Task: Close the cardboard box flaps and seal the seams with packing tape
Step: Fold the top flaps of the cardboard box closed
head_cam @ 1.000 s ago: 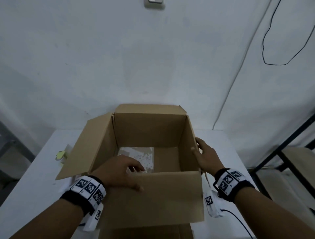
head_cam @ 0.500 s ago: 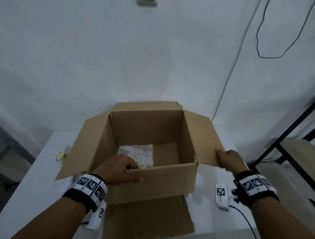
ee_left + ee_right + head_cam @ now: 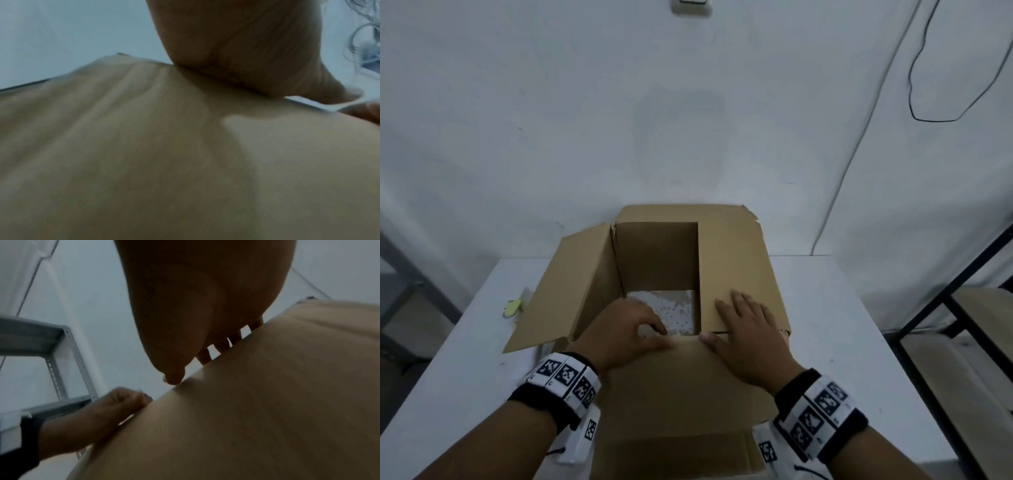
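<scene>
The right flap (image 3: pixel 739 274) has swung inward under the flat right hand (image 3: pixel 748 334); left hand (image 3: pixel 619 330) grips the near flap (image 3: pixel 681 387).

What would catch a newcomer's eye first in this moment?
A brown cardboard box mid-table, half closed: the right hand lies flat on the folded right flap. The left hand curls over the near flap, while the left flap stands open.

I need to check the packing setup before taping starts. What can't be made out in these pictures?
- Tape: none identifiable; the small yellow-green object is too small in the head view.
- Box floor: mostly hidden by the right flap and left hand.
- Left hand's fingertips: hidden behind the near flap; wrist views blurred.
</scene>
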